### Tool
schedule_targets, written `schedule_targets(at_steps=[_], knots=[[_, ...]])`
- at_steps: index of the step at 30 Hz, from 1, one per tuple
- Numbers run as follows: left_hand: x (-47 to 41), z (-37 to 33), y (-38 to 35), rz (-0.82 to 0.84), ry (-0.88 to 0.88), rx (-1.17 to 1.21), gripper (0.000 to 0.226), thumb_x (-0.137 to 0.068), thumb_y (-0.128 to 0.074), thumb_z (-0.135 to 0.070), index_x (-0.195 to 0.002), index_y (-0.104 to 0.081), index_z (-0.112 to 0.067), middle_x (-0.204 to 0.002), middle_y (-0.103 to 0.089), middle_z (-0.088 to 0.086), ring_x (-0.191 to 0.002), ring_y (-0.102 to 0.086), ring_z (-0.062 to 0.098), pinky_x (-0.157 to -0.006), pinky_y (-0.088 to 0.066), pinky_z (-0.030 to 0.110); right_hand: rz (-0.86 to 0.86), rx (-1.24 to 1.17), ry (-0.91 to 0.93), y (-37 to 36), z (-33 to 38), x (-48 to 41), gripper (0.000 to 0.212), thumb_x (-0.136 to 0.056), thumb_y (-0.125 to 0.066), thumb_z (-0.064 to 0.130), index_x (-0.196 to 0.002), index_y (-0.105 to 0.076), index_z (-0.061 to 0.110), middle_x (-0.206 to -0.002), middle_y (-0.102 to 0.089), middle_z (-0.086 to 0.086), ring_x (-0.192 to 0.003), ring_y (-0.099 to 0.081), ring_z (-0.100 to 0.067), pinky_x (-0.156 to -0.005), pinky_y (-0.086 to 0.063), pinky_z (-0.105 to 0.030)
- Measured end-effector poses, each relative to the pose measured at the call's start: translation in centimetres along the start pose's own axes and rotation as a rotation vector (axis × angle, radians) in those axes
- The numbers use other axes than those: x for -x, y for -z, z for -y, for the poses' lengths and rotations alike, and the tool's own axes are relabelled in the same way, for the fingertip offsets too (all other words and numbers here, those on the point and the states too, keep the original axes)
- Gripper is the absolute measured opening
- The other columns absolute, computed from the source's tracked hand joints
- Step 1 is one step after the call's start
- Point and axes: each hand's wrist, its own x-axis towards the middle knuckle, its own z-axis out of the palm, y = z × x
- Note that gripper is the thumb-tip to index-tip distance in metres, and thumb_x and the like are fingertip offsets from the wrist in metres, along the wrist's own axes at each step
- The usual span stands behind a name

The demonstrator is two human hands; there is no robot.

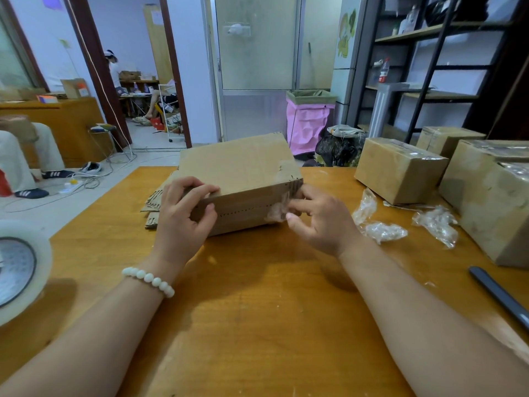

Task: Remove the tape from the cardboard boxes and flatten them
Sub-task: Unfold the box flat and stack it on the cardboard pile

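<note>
- 2 bare hands work on 1 cardboard box (243, 167), which stands on the wooden table (257, 310) directly between them.
- Left hand (183, 216): the fingers curl over the box's near top edge at its left corner and the thumb presses on the front face, so the hand grips the box.
- Right hand (317, 222): thumb and forefinger close narrowly on a strip of clear tape (276, 212), lifted and crumpled at the right end of the front face. The other fingers lie loosely curled below.
- A dotted line of perforations runs along the front face from the left thumb towards the pinched tape.
- Flattened cardboard (153, 200) lies just beyond the left knuckles, partly under the box.
- 3 crumpled tape scraps (385, 232) lie outward of the right hand, near but apart from it.
- Taped boxes (398, 170) stand farther out, past those scraps.
- A tape roll (23, 270) sits well apart from the left fingers.
- A bead bracelet (148, 279) circles the left wrist.
- A dark slender tool (498, 296) lies behind the right wrist.
</note>
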Motion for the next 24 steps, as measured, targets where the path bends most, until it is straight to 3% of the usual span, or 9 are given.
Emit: schedule_targets(at_steps=[3,7,9,12,15,19,21,24], knots=[[-0.1,0.1,0.0,-0.003,0.0,-0.004,0.03,-0.086,-0.053,-0.021,-0.104,-0.071,-0.005,-0.104,-0.056,0.015,-0.101,-0.048,0.026,-0.097,-0.03,0.014,0.055,-0.079,-0.108,-0.3,0.3,0.1,0.055,-0.079,-0.032,0.048,-0.076,-0.073,0.011,-0.093,-0.053,0.0,-0.079,-0.049,-0.015,-0.057,-0.041,-0.026],[0.0,0.0,0.0,-0.003,0.004,0.0,0.031,-0.087,-0.053,-0.022,-0.105,-0.071,-0.005,-0.105,-0.056,0.015,-0.101,-0.047,0.025,-0.095,-0.034,0.02,-0.035,-0.146,-0.35,-1.6,0.7,-0.1,0.037,-0.09,-0.057,0.034,-0.057,-0.05,0.018,-0.08,-0.049,0.001,-0.069,-0.047,-0.016,-0.055,-0.036,-0.026],[0.0,0.0,0.0,-0.006,0.001,-0.001,0.031,-0.087,-0.053,-0.021,-0.105,-0.071,-0.005,-0.104,-0.056,0.015,-0.102,-0.047,0.025,-0.095,-0.033,0.017,0.002,-0.116,-0.507,-2.0,0.8,-0.2,0.04,-0.087,-0.062,0.043,-0.062,-0.04,0.021,-0.075,-0.044,0.005,-0.067,-0.043,-0.012,-0.054,-0.03,-0.023],[-0.1,0.0,-0.1,-0.012,-0.006,-0.006,0.03,-0.086,-0.054,-0.02,-0.104,-0.072,-0.005,-0.104,-0.056,0.015,-0.101,-0.048,0.026,-0.096,-0.032,0.015,0.068,-0.158,-0.659,-2.6,0.5,-0.2,0.039,-0.083,-0.061,0.057,-0.076,-0.048,0.02,-0.084,-0.05,0.006,-0.074,-0.048,-0.011,-0.058,-0.034,-0.024],[0.0,0.0,-0.2,-0.015,-0.008,-0.008,0.029,-0.086,-0.054,-0.019,-0.104,-0.072,-0.006,-0.104,-0.057,0.014,-0.1,-0.048,0.027,-0.095,-0.032,0.015,0.078,-0.238,-0.683,-2.8,0.5,-0.1,0.041,-0.082,-0.059,0.059,-0.095,-0.06,0.02,-0.107,-0.057,0.001,-0.095,-0.054,-0.015,-0.075,-0.045,-0.03],[0.0,-0.2,-0.2,-0.012,-0.005,-0.015,0.029,-0.086,-0.054,-0.019,-0.105,-0.071,-0.006,-0.104,-0.057,0.014,-0.099,-0.048,0.027,-0.095,-0.03,0.012,0.087,-0.294,-0.681,-2.6,1.0,-0.2,0.027,-0.086,-0.06,0.049,-0.089,-0.061,0.022,-0.116,-0.052,-0.001,-0.106,-0.05,-0.017,-0.084,-0.042,-0.031],[0.0,-0.2,-0.2,-0.01,-0.005,-0.018,0.029,-0.086,-0.053,-0.019,-0.106,-0.071,-0.006,-0.104,-0.057,0.014,-0.099,-0.048,0.027,-0.095,-0.03,0.012,0.079,-0.304,-0.674,-2.6,1.3,-0.2,0.023,-0.087,-0.061,0.043,-0.085,-0.059,0.02,-0.111,-0.051,-0.001,-0.104,-0.05,-0.017,-0.081,-0.041,-0.029],[0.0,-0.2,-0.1,-0.003,-0.003,-0.022,0.03,-0.087,-0.053,-0.02,-0.106,-0.071,-0.006,-0.105,-0.056,0.014,-0.1,-0.048,0.027,-0.095,-0.031,0.014,0.031,-0.32,-0.652,-2.4,1.6,-0.2,0.022,-0.086,-0.063,0.028,-0.079,-0.06,0.008,-0.099,-0.054,-0.003,-0.089,-0.051,-0.018,-0.065,-0.036,-0.025]])
